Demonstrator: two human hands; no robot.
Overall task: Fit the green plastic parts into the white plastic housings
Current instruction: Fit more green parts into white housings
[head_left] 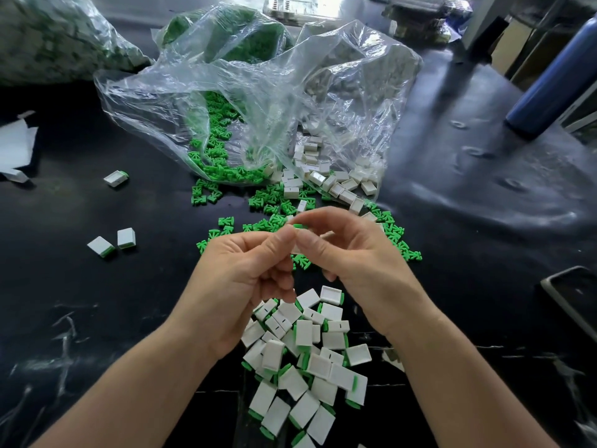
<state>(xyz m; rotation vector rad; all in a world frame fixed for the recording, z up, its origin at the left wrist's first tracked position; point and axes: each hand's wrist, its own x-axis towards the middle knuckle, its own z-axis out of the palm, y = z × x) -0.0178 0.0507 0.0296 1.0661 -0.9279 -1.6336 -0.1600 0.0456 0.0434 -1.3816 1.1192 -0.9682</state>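
Head view: my left hand (239,273) pinches a green part (299,226), my right hand (352,253) pinches what seems a housing (327,234), tip to tip for alignment; finished pile (310,367) at six o'clock.

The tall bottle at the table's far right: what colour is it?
The bottle is dark blue; the head view shows it best.
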